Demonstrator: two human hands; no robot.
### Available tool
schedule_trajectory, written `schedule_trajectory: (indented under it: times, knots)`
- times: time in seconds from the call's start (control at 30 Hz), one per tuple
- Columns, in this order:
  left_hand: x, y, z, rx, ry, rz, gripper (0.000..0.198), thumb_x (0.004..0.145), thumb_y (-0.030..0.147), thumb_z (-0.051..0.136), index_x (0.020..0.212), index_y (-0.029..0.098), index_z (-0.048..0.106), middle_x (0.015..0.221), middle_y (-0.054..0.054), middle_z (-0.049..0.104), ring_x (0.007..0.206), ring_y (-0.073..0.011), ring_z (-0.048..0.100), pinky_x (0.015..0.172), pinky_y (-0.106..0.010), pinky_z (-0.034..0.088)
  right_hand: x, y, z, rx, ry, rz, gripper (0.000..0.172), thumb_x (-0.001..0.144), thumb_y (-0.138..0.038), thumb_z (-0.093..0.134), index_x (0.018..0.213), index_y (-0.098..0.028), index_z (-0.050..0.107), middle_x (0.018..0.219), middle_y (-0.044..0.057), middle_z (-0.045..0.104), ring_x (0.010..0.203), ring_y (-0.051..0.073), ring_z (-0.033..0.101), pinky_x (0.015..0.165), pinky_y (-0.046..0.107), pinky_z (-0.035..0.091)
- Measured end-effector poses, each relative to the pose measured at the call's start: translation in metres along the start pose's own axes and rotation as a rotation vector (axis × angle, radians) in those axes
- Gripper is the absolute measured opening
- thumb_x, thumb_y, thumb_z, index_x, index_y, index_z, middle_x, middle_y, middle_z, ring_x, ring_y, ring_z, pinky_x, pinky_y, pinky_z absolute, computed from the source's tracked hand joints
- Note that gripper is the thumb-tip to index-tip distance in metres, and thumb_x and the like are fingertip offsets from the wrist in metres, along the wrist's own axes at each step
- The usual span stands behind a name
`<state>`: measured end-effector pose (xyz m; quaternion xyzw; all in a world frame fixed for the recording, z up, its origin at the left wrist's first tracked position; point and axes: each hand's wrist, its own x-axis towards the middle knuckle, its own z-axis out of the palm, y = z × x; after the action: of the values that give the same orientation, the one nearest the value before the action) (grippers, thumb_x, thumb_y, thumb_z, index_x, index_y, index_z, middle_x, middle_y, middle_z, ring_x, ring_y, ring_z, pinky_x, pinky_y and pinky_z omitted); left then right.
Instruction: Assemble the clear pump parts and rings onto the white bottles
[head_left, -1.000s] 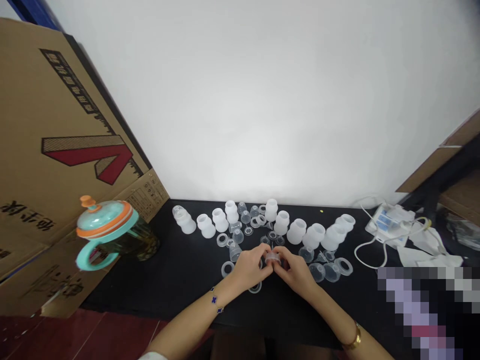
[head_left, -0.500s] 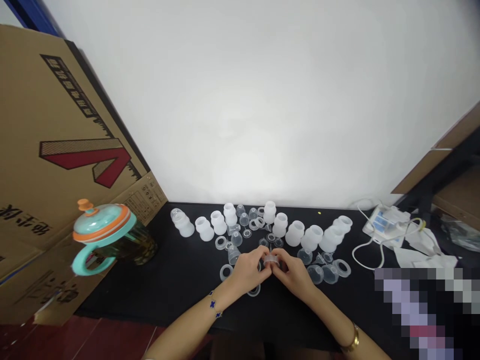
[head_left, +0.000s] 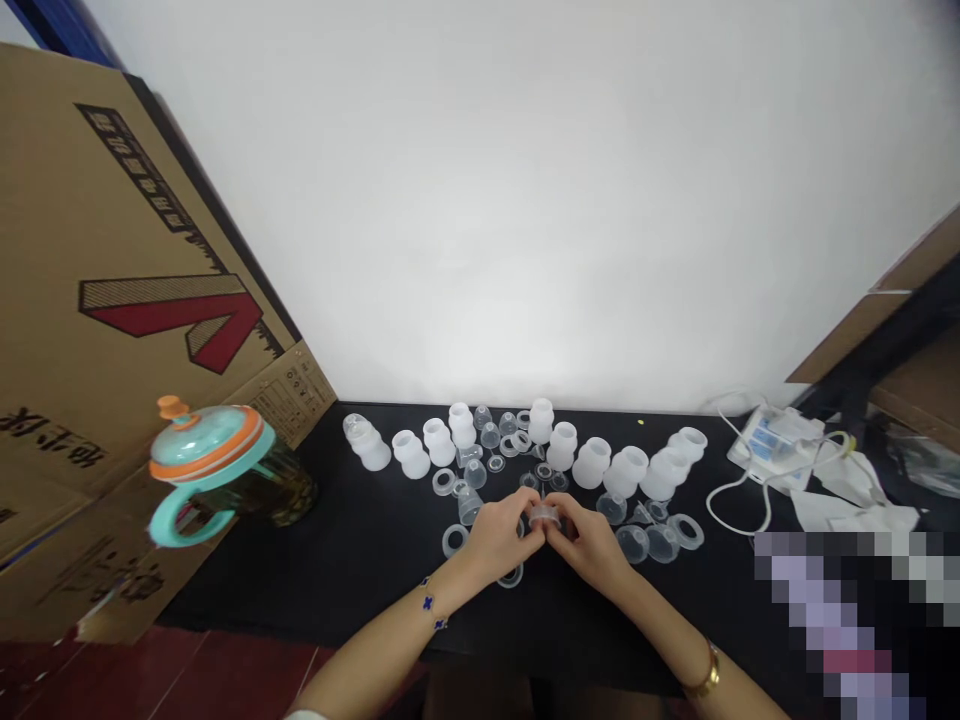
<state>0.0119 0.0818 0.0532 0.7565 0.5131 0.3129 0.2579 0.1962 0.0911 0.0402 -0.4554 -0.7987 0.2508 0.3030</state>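
Above the front of the black table, my left hand (head_left: 496,538) and my right hand (head_left: 589,540) meet, pinching a translucent bottle collar (head_left: 544,514) from both sides. A small pointed teat appears to stick up from the collar; its lower part is hidden by my fingers. Beside my left hand lie a clear dome cap (head_left: 469,507) and a loose ring (head_left: 454,541). Another ring (head_left: 510,575) is under my left wrist, partly covered. Right of my right hand are clear caps (head_left: 633,544) and a wide ring (head_left: 685,532).
White baby bottles (head_left: 592,462) without lids stand in a curved row behind my hands; a capped bottle (head_left: 367,446) is at the left end. A teal-lidded jug (head_left: 217,470) stands at left before a cardboard box (head_left: 150,300). A white device with a cable (head_left: 765,450) sits at right.
My hands stay together on the collar with almost no shift in their grip. The whole view has moved slightly; the bottles and loose parts keep their places.
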Motion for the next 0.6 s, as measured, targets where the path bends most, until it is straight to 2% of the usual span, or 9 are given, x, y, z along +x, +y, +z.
schedule_trajectory:
  times: [0.23,0.6]
  knots:
    - [0.0001,0.0005,0.0001,-0.005,-0.005,-0.023,0.019,0.079,0.017,0.058,0.097,0.023,0.059,0.081,0.004,0.068,0.059,-0.0109,0.057,0.056,-0.021,0.039,0.001,0.0003,0.0002,-0.005,0.007,-0.004,0.019,0.092,-0.031,0.053,0.108,-0.023,0.06,0.073,-0.002,0.067,0.055,0.014,0.06,0.053,0.023,0.041]
    - [0.0004,-0.0016,0.0016,0.012,0.01,-0.011,0.02,0.079,0.016,0.058,0.097,0.023,0.059,0.081,0.005,0.068,0.058,-0.0107,0.057,0.055,-0.021,0.037,0.0002,0.0016,0.0031,0.009,0.003,0.006,0.017,0.093,-0.032,0.052,0.107,-0.024,0.057,0.073,-0.004,0.064,0.056,0.014,0.058,0.054,0.023,0.04]
